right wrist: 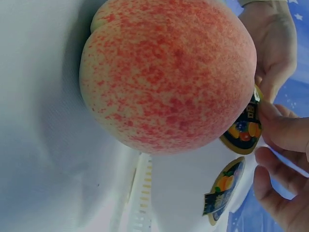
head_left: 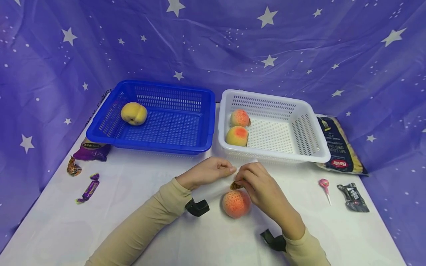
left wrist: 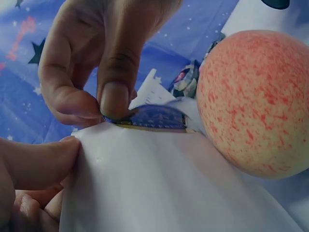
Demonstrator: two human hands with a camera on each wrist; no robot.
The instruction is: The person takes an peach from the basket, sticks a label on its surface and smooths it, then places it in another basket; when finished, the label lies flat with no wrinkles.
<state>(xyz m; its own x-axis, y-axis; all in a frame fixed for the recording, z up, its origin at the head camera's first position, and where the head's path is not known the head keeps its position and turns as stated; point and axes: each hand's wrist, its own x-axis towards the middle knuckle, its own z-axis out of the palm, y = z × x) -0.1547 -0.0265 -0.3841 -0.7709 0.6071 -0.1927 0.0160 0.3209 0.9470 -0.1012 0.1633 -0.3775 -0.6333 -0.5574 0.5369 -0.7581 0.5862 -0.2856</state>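
Observation:
My left hand (head_left: 207, 172) pinches the edge of a white backing sheet (left wrist: 154, 179) between thumb and finger. The thumb and fingers of my right hand (head_left: 264, 192) pinch a dark oval fruit sticker (head_left: 235, 185) with a gold rim at the edge of that sheet. A second oval sticker (right wrist: 224, 188) shows on the sheet in the right wrist view. Just below the hands in the head view, a red-speckled peach (head_left: 236, 204) rests on the white table. The sticker partly overlaps behind it in the right wrist view.
A blue basket (head_left: 159, 148) holds a yellow peach (head_left: 134, 113); a white basket (head_left: 276, 156) holds two reddish peaches (head_left: 237, 136). Wrapped candies (head_left: 88, 190) and a purple packet (head_left: 91, 150) lie left. Right are a lollipop (head_left: 324, 183), a black packet (head_left: 353, 197) and a pasta bag (head_left: 339, 147).

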